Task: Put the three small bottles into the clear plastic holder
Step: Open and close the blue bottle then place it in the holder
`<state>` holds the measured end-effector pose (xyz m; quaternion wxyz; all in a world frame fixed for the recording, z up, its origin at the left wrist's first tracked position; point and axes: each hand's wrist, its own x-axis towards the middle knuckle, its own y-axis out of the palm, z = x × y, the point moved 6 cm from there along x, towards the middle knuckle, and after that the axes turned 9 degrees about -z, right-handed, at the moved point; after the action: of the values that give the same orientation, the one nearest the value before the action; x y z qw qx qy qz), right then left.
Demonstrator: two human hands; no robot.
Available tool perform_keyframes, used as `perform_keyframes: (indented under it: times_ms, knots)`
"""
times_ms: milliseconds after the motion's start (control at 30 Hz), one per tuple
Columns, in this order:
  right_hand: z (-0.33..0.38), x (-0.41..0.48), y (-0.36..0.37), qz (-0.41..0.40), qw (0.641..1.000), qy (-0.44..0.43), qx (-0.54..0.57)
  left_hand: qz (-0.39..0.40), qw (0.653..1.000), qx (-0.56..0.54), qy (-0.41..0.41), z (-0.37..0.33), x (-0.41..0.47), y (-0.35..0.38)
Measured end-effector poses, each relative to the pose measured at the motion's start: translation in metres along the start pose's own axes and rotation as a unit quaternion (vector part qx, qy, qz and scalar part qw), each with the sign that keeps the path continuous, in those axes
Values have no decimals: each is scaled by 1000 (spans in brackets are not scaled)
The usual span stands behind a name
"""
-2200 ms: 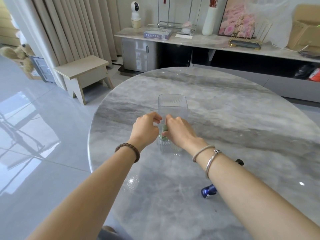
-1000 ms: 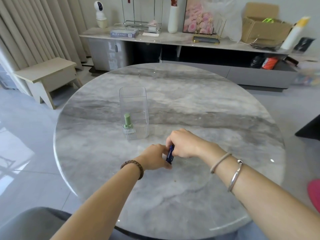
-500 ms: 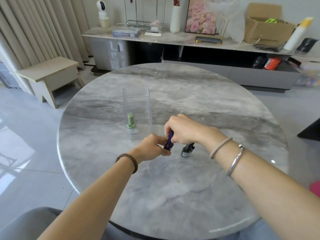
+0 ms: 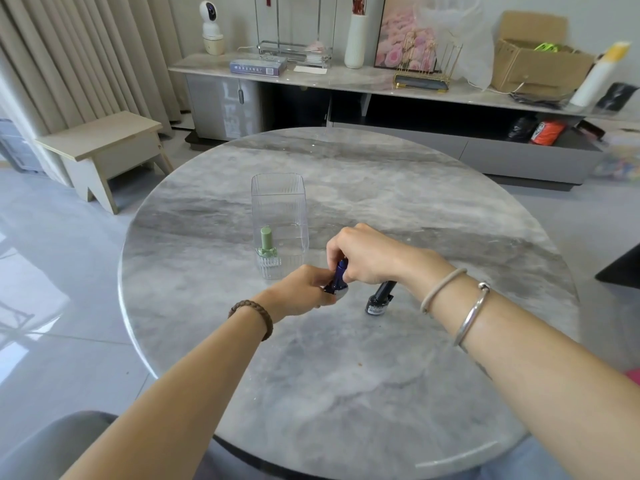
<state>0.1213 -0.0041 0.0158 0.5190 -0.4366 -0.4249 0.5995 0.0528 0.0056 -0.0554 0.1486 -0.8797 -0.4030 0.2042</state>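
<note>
The clear plastic holder [image 4: 279, 202] stands upright on the round marble table [image 4: 381, 393], with a green bottle [image 4: 267, 242] upright in its near left corner. Just in front of the holder's right side, both hands grip a blue bottle [image 4: 337, 277], held tilted. My left hand [image 4: 304, 292] pinches its base and my right hand [image 4: 363, 254] closes over its cap. A black bottle [image 4: 379, 296] lies on the table under my right wrist, its cap partly hidden by the wrist.
A wooden stool [image 4: 104, 147] stands on the floor to the left of the table. Behind the table runs a long low cabinet [image 4: 346, 81] with a vase, a picture, a cardboard box and other items.
The green bottle was set in the holder and both hands drew back to pick up the blue bottle. Over the last half second the hands and blue bottle have barely moved.
</note>
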Motion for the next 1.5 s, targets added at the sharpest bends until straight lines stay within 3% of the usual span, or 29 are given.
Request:
perform_keyframes:
  times_ms: [200,367,533,667,867,1033,1167,1333,1500]
  knots:
    - [0,0,-1,-4,1000,0,5,3,1000,-2,0,-1,1,-2]
    - [-6,3,-7,-31,997,55,-42,-13,999,-31,18,-3,3,0]
    - [0,2,-6,5,1000,12,-25,-21,999,-14,23,-3,4,-1]
    - [1,-1,-8,0,995,18,-97,-17,1000,18,17,1,4,5]
    - [-4,-2,-4,37,996,27,-79,-37,999,22,29,1,6,-2]
    - [-4,-1,-10,-1,993,55,-106,-39,999,3,37,2,8,-2]
    - [-3,0,-5,24,997,18,-78,-32,999,7,34,1,9,-2]
    - [-3,3,-6,-42,991,42,-119,-59,998,4,38,1,11,-4]
    - [-6,9,3,-21,999,5,-34,-73,995,-51,37,-2,10,-11]
